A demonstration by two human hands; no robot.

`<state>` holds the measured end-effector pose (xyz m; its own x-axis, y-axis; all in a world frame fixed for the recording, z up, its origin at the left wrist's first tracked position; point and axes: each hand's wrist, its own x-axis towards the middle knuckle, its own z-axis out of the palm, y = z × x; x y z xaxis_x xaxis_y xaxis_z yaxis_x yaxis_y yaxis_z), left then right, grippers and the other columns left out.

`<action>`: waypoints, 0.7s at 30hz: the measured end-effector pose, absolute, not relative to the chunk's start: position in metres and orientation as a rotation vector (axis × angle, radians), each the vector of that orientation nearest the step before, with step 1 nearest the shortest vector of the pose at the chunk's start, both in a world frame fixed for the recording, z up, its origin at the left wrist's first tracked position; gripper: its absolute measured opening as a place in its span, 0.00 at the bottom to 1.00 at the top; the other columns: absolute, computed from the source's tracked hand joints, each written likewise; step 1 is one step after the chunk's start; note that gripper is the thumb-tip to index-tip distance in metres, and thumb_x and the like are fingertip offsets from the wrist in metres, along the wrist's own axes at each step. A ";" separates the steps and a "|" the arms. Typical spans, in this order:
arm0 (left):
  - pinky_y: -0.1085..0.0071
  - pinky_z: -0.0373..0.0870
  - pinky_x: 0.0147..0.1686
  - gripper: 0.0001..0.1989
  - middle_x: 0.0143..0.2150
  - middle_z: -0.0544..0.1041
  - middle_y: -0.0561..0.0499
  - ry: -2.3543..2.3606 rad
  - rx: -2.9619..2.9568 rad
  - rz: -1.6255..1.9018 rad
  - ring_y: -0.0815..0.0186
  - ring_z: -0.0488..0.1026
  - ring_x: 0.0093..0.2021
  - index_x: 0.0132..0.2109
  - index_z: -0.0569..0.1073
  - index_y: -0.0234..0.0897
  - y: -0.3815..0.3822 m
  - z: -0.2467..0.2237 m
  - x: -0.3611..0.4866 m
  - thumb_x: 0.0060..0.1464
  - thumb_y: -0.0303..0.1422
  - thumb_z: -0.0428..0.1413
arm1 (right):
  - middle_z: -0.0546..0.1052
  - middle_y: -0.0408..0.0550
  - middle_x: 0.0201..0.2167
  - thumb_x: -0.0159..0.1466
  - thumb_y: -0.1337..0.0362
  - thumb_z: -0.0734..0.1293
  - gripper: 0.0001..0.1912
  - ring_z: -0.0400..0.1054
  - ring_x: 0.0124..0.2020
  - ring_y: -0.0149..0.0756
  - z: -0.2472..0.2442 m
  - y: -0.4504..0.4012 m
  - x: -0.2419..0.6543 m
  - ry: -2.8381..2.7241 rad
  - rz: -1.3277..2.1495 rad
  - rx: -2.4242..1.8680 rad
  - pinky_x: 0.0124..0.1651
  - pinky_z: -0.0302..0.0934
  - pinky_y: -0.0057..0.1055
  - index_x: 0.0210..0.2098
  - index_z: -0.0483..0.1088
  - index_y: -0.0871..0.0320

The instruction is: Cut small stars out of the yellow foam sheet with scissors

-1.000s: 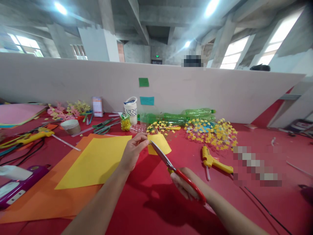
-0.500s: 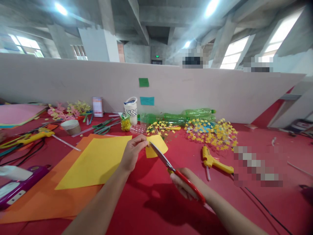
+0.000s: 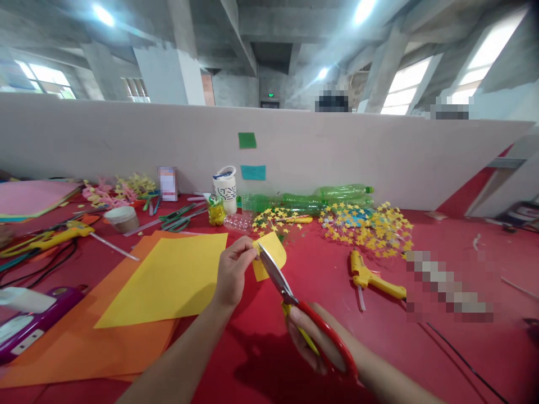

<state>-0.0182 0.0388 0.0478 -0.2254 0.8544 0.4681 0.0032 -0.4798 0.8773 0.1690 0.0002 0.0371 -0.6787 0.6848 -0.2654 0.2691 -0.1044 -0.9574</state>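
Observation:
My left hand (image 3: 234, 269) pinches the left edge of a small yellow paper piece (image 3: 273, 250) between thumb and fingertips. That piece has a rounded right side and is held above the red table. My right hand (image 3: 314, 339) grips scissors (image 3: 332, 331) with red and yellow handles. Their blades point up and left, with the tips at the paper beside my left fingertips. Whether the blades are cutting into the paper I cannot tell. Left of my hands a large yellow sheet (image 3: 168, 280) lies on orange sheets (image 3: 126, 350).
A yellow glue gun (image 3: 377, 280) lies on the right, its cord trailing forward. Yellow star decorations (image 3: 370, 227) and green plastic bottles (image 3: 343, 193) line the back near a white cup (image 3: 226, 191). Another glue gun (image 3: 54, 238) and a purple power strip (image 3: 42, 322) are left.
The small yellow piece has tilted in my left hand. My right hand has turned the scissors slightly and shifted a little left and down, showing more of the yellow inner handle.

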 end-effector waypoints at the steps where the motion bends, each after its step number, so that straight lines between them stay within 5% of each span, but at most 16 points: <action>1: 0.72 0.54 0.29 0.10 0.22 0.59 0.55 1.052 1.379 1.781 0.70 0.57 0.26 0.21 0.61 0.35 0.039 0.045 -0.018 0.49 0.26 0.49 | 0.58 0.37 0.07 0.59 0.43 0.51 0.28 0.52 0.08 0.22 0.036 -0.002 0.167 -1.830 1.881 -1.073 0.11 0.46 0.18 0.19 0.59 0.60; 6: 0.72 0.53 0.26 0.11 0.21 0.55 0.55 0.999 1.294 1.778 0.71 0.54 0.24 0.20 0.57 0.36 0.038 0.041 -0.017 0.48 0.25 0.48 | 0.58 0.38 0.06 0.59 0.42 0.51 0.30 0.51 0.07 0.21 0.028 -0.011 0.161 -1.801 1.877 -1.088 0.11 0.45 0.18 0.14 0.56 0.60; 21: 0.70 0.57 0.29 0.10 0.25 0.60 0.52 0.927 1.402 1.949 0.67 0.58 0.28 0.20 0.60 0.36 0.019 0.063 -0.011 0.47 0.25 0.49 | 0.59 0.37 0.11 0.58 0.44 0.55 0.24 0.52 0.11 0.22 0.040 -0.004 0.176 -1.984 1.722 -1.007 0.13 0.45 0.18 0.21 0.56 0.59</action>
<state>-0.0113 0.0194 0.0633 -0.2964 0.7690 0.5663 -0.0457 -0.6037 0.7959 0.1755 -0.0044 0.0404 -0.6973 0.6884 -0.1996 0.2946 0.0214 -0.9554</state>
